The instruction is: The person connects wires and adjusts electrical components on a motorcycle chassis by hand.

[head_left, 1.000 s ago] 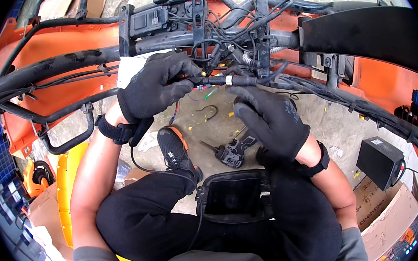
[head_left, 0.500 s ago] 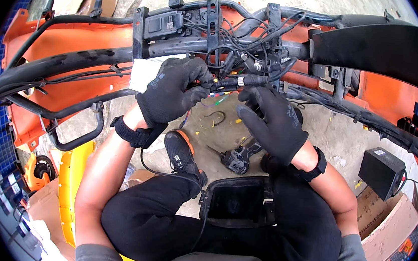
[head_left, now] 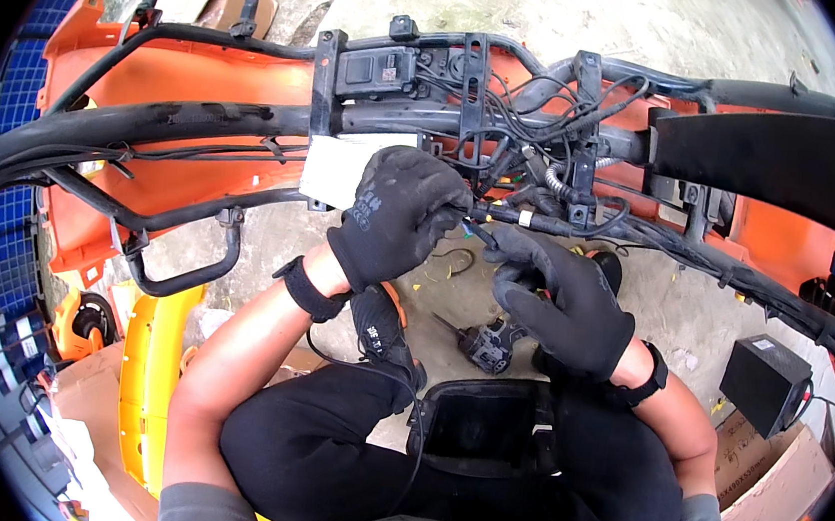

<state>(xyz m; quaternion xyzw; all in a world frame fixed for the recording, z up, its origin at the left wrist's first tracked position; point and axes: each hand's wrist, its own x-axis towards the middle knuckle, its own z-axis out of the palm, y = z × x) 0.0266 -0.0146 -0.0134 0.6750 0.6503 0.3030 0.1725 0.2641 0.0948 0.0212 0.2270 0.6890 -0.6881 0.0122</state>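
Note:
Both my hands wear black work gloves and work at a black wire bundle (head_left: 542,220) that runs along the black tube frame (head_left: 199,124) of an orange vehicle body (head_left: 174,182). My left hand (head_left: 396,218) is closed around the bundle near a white band. My right hand (head_left: 565,295) sits just below and to the right, its fingertips pinching a thin wire end coming off the same bundle. Tangled black cables (head_left: 541,122) hang above both hands. I am crouched, with my knees in black trousers under my arms.
A black power tool (head_left: 490,346) lies on the concrete floor between my feet. A black box (head_left: 766,382) stands at the right next to cardboard (head_left: 767,495). A yellow panel (head_left: 147,375) and an orange tool (head_left: 80,323) lie at the left. A black pouch (head_left: 477,427) rests on my lap.
The view has shifted so the frame sits lower and more central. My right hand has dropped a little below the bundle, and my left hand stays gripped on it.

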